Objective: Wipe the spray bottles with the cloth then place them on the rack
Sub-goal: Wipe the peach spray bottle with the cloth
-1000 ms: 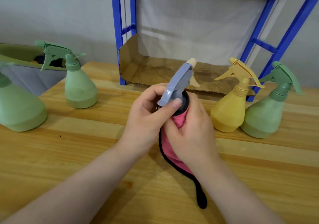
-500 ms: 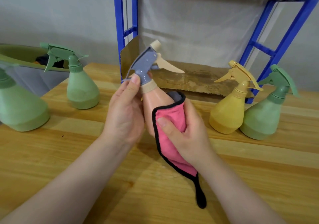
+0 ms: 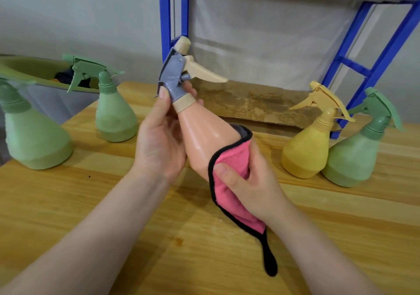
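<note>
A peach spray bottle [image 3: 204,133] with a grey-blue head and cream trigger is held tilted above the wooden table [image 3: 91,204]. My left hand [image 3: 159,140] grips its neck just under the head. My right hand [image 3: 245,181] presses a pink cloth with black edging [image 3: 229,176] around the bottle's lower body; the bottle's base is hidden by the cloth. Behind stands the blue rack [image 3: 166,22] with a cardboard-lined bottom shelf [image 3: 261,104].
Two green spray bottles [image 3: 113,113] [image 3: 31,135] stand at the left. A yellow bottle [image 3: 309,145] and a green bottle [image 3: 356,154] stand at the right by the rack's leg. A green basin [image 3: 27,70] sits far left behind the table.
The peach bottle has come up and out of the cloth, head now raised and tilted back. The cloth has slid from the neck down to the lower body.
</note>
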